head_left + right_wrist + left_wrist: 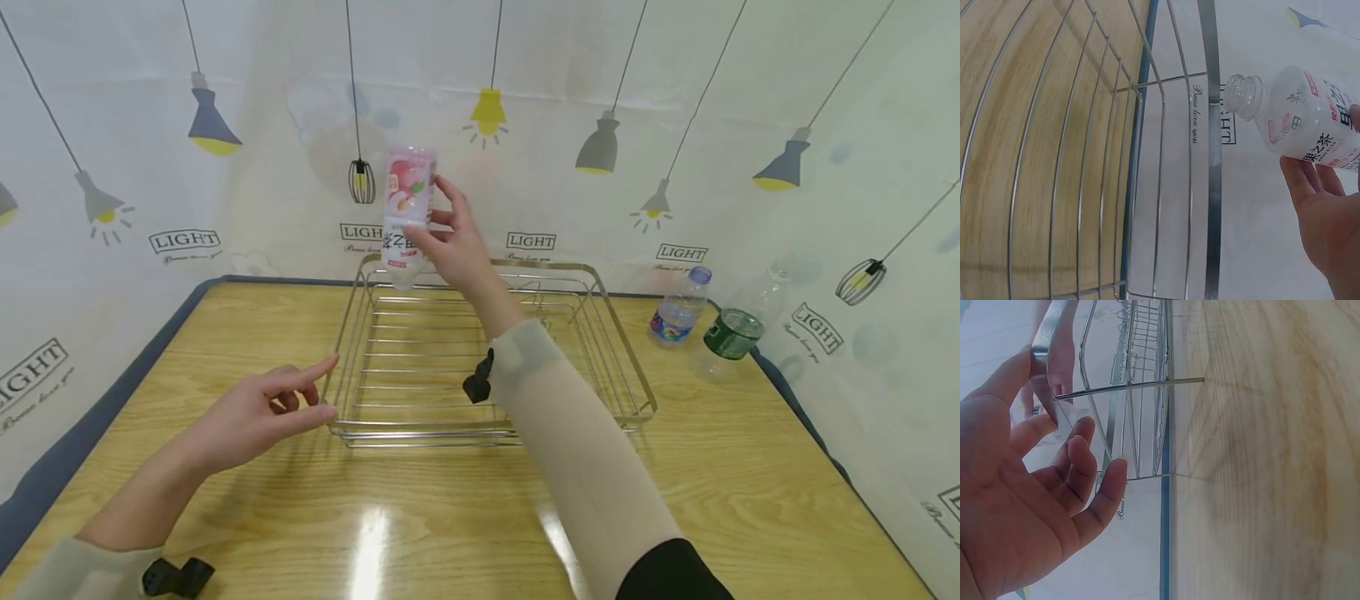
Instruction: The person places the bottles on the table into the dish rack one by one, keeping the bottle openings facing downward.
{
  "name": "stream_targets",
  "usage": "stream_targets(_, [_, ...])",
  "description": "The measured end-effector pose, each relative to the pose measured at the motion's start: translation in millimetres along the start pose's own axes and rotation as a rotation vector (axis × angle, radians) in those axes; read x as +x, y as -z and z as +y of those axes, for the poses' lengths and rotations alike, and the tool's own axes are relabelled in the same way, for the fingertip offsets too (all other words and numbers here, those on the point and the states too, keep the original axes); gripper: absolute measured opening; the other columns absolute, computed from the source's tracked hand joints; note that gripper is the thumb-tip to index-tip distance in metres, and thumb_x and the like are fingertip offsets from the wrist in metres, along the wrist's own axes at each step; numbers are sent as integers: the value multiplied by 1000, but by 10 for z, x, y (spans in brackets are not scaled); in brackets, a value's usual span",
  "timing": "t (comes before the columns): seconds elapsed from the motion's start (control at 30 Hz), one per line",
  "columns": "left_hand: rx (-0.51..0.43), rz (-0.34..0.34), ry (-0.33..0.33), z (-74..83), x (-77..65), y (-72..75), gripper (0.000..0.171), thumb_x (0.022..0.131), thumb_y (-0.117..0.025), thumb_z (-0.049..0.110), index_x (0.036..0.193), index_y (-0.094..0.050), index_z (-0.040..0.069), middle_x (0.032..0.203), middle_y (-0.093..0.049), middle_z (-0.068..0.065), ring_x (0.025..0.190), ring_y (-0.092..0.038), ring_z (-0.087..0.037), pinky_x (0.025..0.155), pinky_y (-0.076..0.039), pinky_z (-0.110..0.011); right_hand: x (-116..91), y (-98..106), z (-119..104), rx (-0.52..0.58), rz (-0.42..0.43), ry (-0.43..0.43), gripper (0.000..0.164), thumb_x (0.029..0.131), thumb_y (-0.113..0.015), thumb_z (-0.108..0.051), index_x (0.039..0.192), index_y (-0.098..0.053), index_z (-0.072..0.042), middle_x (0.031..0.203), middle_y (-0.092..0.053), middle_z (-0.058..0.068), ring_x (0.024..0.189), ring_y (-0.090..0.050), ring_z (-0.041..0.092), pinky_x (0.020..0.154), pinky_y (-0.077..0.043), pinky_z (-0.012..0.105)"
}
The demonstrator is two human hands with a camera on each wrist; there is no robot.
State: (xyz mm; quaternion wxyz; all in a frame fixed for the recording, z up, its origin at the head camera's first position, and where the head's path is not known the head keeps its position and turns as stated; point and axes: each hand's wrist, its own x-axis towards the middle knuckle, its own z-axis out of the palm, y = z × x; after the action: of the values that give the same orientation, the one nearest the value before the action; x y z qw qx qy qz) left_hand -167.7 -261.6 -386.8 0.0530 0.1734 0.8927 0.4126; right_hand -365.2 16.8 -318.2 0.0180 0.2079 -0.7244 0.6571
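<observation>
My right hand [461, 242] grips a clear plastic drink bottle [408, 200] with a pink peach label. The bottle is held neck down above the back edge of a metal wire basket [420, 427]. In the right wrist view the bare, capless neck of the bottle [1247, 97] points toward the basket rim [1213, 187]. At the basket's left front corner, my left hand [251, 417] touches the rim with its extended forefinger and thumb. Its other fingers curl loosely beside the wires, as the left wrist view shows around the metal rim [1041, 362].
To the right of the basket stand a small bottle with a blue-purple label [675, 312] and a clear bottle with a green label [735, 333]. Behind the wooden table [420, 508] hangs a white sheet [547, 50] printed with lamps.
</observation>
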Motion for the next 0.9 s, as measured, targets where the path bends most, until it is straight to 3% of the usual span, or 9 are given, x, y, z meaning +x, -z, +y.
stream_targets(0.27, [2,-6,3,30,8,8,68,106,-76,34,167,-49,21,106,-64,-3,85,-55,-14,67,-48,-30,15,-74,188,5,-7,-21,87,103,-79,-24,172,-28,-42,147,-60,14,127,-70,31,103,-62,46])
stream_targets(0.43, [21,-6,5,29,1,16,69,106,-76,36,167,-49,22,106,-65,-3,87,-58,-15,69,-49,-29,7,-84,300,-26,-23,-46,87,104,-78,-24,173,-27,-37,145,-60,17,129,-69,33,102,-62,48])
stream_targets(0.9, [44,-15,18,15,-6,29,69,105,-76,38,167,-48,24,107,-65,-3,87,-61,-14,70,-52,-29,-3,-196,529,-146,-80,-112,86,110,-70,-28,176,-15,-32,147,-59,16,130,-69,32,105,-61,45])
